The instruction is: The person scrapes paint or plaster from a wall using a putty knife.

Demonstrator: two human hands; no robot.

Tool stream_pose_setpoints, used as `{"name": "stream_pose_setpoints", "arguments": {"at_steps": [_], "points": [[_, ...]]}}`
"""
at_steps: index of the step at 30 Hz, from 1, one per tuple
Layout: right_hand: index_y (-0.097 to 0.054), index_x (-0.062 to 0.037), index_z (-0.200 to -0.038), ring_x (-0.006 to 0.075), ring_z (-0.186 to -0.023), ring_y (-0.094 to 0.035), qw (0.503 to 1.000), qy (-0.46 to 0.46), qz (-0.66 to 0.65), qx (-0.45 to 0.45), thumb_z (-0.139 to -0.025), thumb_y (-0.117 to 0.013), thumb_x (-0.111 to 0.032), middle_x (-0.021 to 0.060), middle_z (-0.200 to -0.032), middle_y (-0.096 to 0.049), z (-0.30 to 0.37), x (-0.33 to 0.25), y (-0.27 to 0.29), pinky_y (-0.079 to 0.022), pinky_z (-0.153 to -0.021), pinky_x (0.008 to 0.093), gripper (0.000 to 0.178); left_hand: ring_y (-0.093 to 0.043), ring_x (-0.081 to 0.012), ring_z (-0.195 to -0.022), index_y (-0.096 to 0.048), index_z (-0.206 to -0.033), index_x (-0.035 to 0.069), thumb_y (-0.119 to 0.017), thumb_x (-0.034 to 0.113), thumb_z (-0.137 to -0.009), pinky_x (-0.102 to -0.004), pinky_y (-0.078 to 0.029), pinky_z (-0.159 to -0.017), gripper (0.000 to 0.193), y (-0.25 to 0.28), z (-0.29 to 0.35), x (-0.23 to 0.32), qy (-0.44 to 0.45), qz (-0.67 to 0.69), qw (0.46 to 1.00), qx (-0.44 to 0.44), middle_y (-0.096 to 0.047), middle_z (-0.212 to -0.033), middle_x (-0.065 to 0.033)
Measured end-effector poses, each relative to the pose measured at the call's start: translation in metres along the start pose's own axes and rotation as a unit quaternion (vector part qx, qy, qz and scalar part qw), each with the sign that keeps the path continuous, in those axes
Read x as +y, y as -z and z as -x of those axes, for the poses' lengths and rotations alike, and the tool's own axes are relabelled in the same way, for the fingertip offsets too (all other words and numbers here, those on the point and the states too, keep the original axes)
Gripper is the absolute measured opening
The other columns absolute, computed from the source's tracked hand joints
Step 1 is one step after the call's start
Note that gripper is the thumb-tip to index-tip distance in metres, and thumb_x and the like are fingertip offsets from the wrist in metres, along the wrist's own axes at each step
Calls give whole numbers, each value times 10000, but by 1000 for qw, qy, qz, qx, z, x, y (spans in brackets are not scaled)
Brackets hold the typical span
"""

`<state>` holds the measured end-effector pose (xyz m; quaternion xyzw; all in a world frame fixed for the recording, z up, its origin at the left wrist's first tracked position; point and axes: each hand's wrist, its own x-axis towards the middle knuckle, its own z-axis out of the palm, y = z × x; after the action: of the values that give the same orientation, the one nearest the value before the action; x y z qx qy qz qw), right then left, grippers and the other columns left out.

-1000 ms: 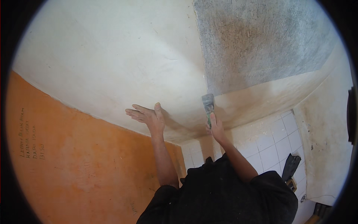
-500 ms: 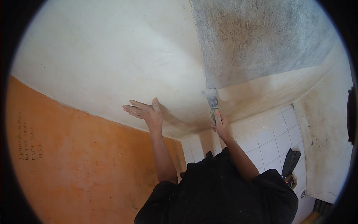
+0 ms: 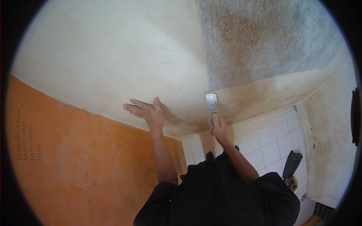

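My right hand [image 3: 218, 127] is closed round the green handle of a putty knife [image 3: 212, 102], its metal blade pointing up. The blade is near the lower left corner of a grey, bare patch [image 3: 264, 41] on the whitish wall [image 3: 113, 56]; I cannot tell whether it touches the wall. To the left, my left hand [image 3: 151, 115] is open, thumb up and fingers stretched out to the left. It is at the whitish wall, empty; whether the palm rests on the surface is not plain.
An orange wall [image 3: 83, 158] with handwriting meets the whitish wall at the left. Below lies a white tiled floor [image 3: 262, 156]. A dark object [image 3: 292, 164] lies at the lower right, beside a small box [image 3: 291, 183]. Another stained wall [image 3: 328, 147] stands at the right.
The putty knife has moved slightly down and its blade has turned, now showing a brighter face. My left hand stays spread in nearly the same place.
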<state>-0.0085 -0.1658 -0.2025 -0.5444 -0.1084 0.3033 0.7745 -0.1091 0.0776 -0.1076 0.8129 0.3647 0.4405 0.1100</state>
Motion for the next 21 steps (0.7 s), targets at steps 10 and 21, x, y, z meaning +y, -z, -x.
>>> {"name": "stream_pose_setpoints", "arguments": {"at_steps": [10,21], "points": [[-503,-68,-833,41,-470,-383,998,32,30,-35,-1034,-421,-408,-32,-610,-430,-3,-24,-7,-289,-416,219,403,265,-522,-1373,202,-1466,-35,-417,592,-957,-660,84,-1085,1017,2,4,3,-4,7,1000,-3,306,-1459,-363],[-524,-76,-831,47,-421,-366,997,-45,-37,-42,-1013,-433,-477,-41,-575,-422,0,-18,0,-263,-379,223,450,244,-534,-1377,196,-1472,-23,-436,575,-955,-660,81,-1085,1012,2,6,-1,-15,-3,1000,-1,291,-1462,-372]]}}
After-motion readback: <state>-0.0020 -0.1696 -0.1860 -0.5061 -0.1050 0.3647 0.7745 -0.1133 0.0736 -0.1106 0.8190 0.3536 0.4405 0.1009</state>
